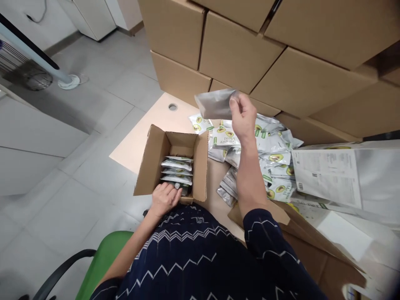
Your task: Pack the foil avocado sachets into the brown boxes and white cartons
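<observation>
An open cardboard box [145, 171] stands on the tabletop in front of my body. Several printed pouches [176, 166] stand in a row inside it. My left hand [165, 198] is at the box's near left corner, its fingers curled over the edge; a small pale round thing shows beside the fingertips. Raised beyond the box, my right hand [243, 113] pinches one end of a silvery pouch [215, 104], slightly blurred. Below and behind that hand lies a heap of white pouches with avocado pictures [275, 143].
Large closed cartons [240, 54] are stacked behind the table [146, 129]. A big printed bag [328, 177] lies at the right, above an open carton [312, 258]. A green chair [106, 254] is at lower left, and a pale post [46, 58] stands on the tiled floor.
</observation>
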The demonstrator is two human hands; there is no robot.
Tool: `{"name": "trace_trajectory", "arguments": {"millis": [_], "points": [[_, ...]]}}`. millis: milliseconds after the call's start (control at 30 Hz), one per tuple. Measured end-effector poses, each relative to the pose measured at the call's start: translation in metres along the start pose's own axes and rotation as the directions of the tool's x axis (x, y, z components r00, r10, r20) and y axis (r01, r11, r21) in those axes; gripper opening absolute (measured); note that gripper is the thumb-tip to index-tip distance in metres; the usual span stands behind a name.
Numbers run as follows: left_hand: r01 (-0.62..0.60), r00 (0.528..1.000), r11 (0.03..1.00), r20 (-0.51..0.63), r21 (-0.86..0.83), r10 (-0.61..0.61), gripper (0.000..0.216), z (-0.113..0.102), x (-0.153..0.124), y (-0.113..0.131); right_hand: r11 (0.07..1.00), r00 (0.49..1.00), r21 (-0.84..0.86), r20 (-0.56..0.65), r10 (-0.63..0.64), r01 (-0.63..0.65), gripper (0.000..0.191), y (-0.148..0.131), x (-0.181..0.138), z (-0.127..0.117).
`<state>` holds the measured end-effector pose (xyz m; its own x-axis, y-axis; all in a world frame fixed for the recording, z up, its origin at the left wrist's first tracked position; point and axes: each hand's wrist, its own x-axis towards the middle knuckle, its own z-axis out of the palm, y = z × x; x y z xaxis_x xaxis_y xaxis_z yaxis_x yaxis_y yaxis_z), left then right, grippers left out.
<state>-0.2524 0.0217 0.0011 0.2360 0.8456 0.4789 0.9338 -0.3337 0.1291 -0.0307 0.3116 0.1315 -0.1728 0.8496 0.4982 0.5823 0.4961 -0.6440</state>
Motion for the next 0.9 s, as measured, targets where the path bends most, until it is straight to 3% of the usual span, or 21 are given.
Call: {"name": "trace_trajectory", "arguments": {"millis": [67,167,267,367,500,700,767,900], "points": [[-0.002,1.000,1.000,-0.013,-0.007,0.001,0.033,0.000,0.001,0.000,0.993,0.993,0.055,0.037,-0.108,0.106,0.037,-0.037,-0.009,-0.016],[-0.011,0.999,1.000,-0.046,-0.011,0.010,0.034,-0.001,0.002,0.001,0.980,0.927,-0.010,0.329,-0.182,0.197,0.038,-0.079,-0.026,-0.009],[-0.020,0.997,1.000,-0.068,-0.019,0.018,0.034,-0.001,0.002,0.001,0.940,0.748,-0.138,0.646,-0.152,0.311,0.035,-0.097,-0.043,0.031],[0.001,0.998,0.998,-0.067,-0.055,-0.005,0.033,-0.001,0.001,0.001,0.883,0.553,-0.222,0.832,-0.050,0.414,0.032,-0.095,-0.055,0.079],[0.014,0.997,0.999,-0.074,-0.045,-0.017,0.034,-0.002,0.002,0.002,0.880,0.374,-0.187,0.928,0.012,0.437,0.033,-0.080,-0.063,0.123],[-0.004,0.996,1.000,-0.092,0.002,0.004,0.034,-0.002,0.003,0.002,0.877,0.130,-0.102,0.990,0.046,0.469,0.031,-0.066,-0.067,0.141],[-0.010,0.995,1.000,-0.100,0.005,0.010,0.035,-0.002,0.004,0.002,0.878,0.096,-0.094,0.994,0.055,0.470,0.032,-0.065,-0.066,0.142],[-0.021,0.994,1.000,-0.112,-0.013,0.019,0.036,-0.002,0.005,0.002,0.881,0.096,-0.102,0.993,0.065,0.462,0.032,-0.066,-0.058,0.147]]}}
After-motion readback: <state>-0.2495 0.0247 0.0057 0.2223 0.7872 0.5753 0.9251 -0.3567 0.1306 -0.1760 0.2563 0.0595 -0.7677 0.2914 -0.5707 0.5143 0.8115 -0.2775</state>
